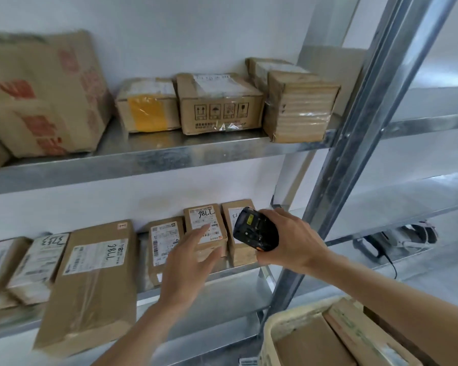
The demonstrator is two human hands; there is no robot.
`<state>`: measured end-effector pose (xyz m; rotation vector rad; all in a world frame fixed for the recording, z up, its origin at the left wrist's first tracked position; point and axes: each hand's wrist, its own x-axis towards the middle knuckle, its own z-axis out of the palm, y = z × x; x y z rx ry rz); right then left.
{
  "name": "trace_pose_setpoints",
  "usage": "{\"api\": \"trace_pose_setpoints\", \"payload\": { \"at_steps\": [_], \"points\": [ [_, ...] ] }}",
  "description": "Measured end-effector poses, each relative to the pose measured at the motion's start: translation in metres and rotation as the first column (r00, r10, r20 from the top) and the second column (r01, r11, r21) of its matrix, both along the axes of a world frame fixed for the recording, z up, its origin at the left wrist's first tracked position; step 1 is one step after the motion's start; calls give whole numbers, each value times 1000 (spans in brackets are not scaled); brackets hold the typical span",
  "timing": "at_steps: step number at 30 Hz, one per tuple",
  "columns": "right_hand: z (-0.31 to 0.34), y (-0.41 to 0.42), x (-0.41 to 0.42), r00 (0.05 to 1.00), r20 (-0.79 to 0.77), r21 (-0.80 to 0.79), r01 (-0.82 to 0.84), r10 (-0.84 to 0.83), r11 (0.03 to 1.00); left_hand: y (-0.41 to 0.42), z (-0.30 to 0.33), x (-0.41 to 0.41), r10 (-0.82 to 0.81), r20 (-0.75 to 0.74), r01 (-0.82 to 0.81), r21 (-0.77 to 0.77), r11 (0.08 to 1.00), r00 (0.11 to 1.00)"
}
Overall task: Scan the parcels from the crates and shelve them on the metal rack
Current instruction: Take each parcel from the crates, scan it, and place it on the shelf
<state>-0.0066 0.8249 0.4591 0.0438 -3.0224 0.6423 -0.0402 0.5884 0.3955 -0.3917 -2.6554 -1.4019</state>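
Observation:
A small brown parcel (pixel 205 220) with a white label marked in black pen stands on the lower shelf of the metal rack (pixel 154 154). My left hand (pixel 189 257) reaches to it with straight fingers, the fingertips touching its front. My right hand (pixel 286 240) grips a black handheld scanner (pixel 254 229) just to the right of that parcel, in front of another small parcel (pixel 236 249). At the bottom right a beige crate (pixel 273 328) holds more cardboard parcels (pixel 312 342).
The upper shelf carries a big box with red print (pixel 45 96) and three smaller boxes (pixel 220 104). More labelled parcels (pixel 93 283) line the lower shelf to the left. A steel upright (pixel 352 143) stands at the right, with a black-and-white device (pixel 397 241) behind it.

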Motion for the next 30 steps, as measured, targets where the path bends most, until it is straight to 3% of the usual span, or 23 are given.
{"api": "trace_pose_setpoints", "payload": {
  "at_steps": [9,13,18,26,30],
  "points": [
    [113,-88,45,989,-79,40,-119,121,992,-96,123,54,80,-43,-77,58,995,996],
    [167,-149,73,973,-124,78,-183,192,980,-161,178,90,121,-104,-108,126,986,987],
    [225,-243,123,942,-190,129,-254,276,958,-264,236,147,198,-168,-186,85,979,966],
    [273,-403,200,881,-208,156,-400,426,903,-441,293,254,337,-295,-363,-35,931,894],
    [283,-467,218,848,-231,118,-462,477,879,-502,308,295,375,-272,-387,10,922,886]
  ]
}}
